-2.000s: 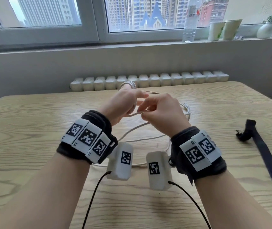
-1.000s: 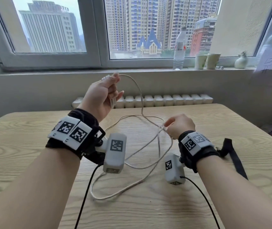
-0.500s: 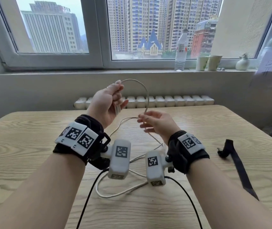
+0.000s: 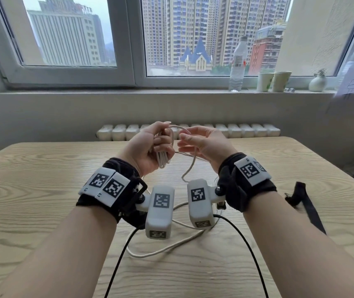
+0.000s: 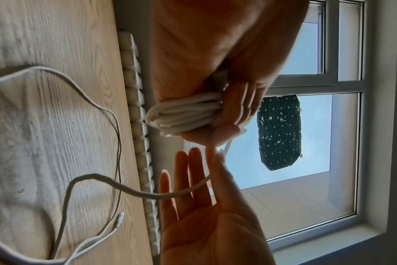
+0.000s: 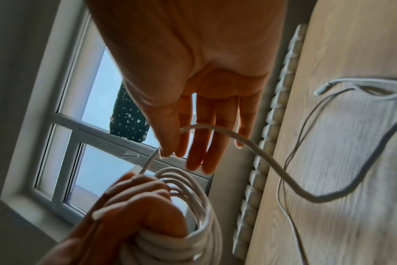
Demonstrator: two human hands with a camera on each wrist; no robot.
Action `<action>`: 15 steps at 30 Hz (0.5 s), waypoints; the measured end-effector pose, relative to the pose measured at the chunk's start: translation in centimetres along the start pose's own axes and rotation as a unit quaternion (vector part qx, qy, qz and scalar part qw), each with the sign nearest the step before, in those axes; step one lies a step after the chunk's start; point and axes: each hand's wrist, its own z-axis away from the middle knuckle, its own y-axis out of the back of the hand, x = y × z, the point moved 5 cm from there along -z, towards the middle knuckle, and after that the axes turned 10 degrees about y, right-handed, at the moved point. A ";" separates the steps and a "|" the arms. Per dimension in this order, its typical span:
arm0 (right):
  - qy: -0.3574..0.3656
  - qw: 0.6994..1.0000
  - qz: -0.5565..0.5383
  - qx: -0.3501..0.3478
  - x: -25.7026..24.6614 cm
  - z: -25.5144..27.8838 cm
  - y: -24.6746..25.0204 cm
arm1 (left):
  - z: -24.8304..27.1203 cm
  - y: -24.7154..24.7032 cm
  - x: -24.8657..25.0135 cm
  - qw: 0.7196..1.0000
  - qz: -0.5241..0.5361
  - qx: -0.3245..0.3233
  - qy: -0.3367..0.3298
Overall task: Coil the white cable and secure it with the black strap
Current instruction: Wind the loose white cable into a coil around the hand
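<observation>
My left hand (image 4: 156,143) is raised over the wooden table (image 4: 32,190) and grips a bundle of several loops of the white cable (image 4: 163,158), fingers curled round it. The coil (image 5: 181,114) sticks out of the fist in the left wrist view. My right hand (image 4: 189,138) is just beside it. Its thumb and forefinger pinch the running cable (image 6: 249,143) and its other fingers are straight. The rest of the cable (image 4: 171,246) trails down and lies loose on the table, its connector end (image 5: 120,217) free. The black strap (image 4: 307,207) lies flat at the right, untouched.
A white radiator (image 4: 193,130) runs behind the table's far edge. On the window sill stand a water bottle (image 4: 238,63), two paper cups (image 4: 273,81) and a small vase (image 4: 317,82). Black camera leads (image 4: 118,265) hang from both wrists over the near table.
My right hand rose from the table to meet the left, laying another loop onto the bundle. The left hand came down a little, and less cable lies loose on the table.
</observation>
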 end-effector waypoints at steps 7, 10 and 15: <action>0.007 0.994 -0.021 0.105 0.3 -0.6 1.9 | 0.5 -1.2 -1.5 0.996 -0.056 -0.062 0.039; 0.003 0.994 0.000 0.112 1.1 -0.7 1.9 | 0.5 -1.5 -1.7 0.996 -0.042 -0.077 0.018; -0.018 0.995 0.017 0.092 3.5 0.0 1.4 | 0.1 -1.0 -1.9 0.993 0.037 -0.112 -0.014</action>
